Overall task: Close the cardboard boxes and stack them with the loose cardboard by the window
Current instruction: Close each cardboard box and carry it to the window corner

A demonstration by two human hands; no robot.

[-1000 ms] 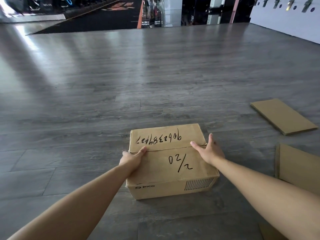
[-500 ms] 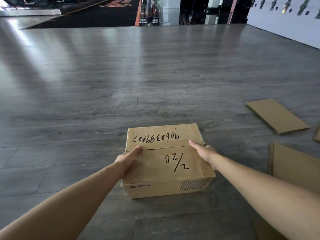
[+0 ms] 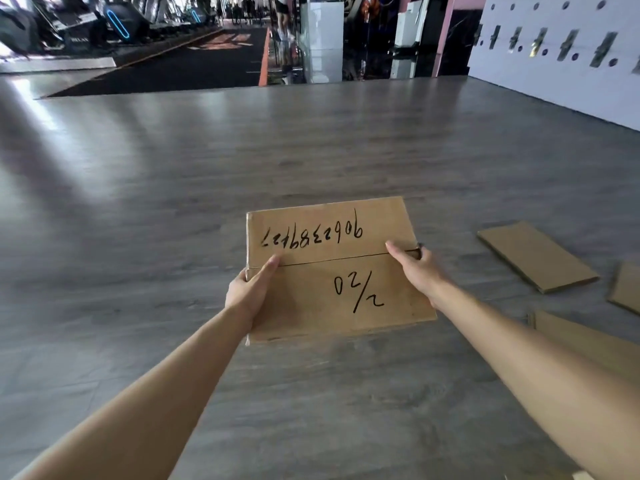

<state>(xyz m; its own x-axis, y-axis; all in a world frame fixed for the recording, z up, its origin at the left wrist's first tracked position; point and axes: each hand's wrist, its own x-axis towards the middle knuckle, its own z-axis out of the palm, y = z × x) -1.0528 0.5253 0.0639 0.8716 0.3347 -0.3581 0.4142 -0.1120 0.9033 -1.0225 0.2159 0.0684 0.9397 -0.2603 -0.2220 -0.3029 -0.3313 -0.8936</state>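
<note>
The floor [image 3: 311, 150] is grey plank, wide and mostly bare ahead of you, w/ a dark mat zone and gym gear at the far end and a white wall at your right.

The cardboard box [image 3: 332, 271] is what's changed: half a sec ago it sat on the floor w/ its front face showing; now it's up off the floor, carried in front of you, top flaps shut and meeting along the centre seam, handwritten numbers facing up. So closing looks done for this one, and you're into the carry step, I'd say.

Loose cardboard sheets lie on the floor at your right: one flat piece [image 3: 536, 256] well apart from the box, another [image 3: 627, 289] at the frame edge, a bigger one [image 3: 588, 341] partly behind your right forearm. Those aren't gathered yet. No window in view, so I can't tell which way the stack spot is.

Grip: your left hand [image 3: 247, 292] holds the box's left edge, thumb lying on top near the seam. Your right hand [image 3: 415, 268] holds the right edge at the seam, thumb on top, fingers curled over the side. Both arms are reaching forward.
</note>
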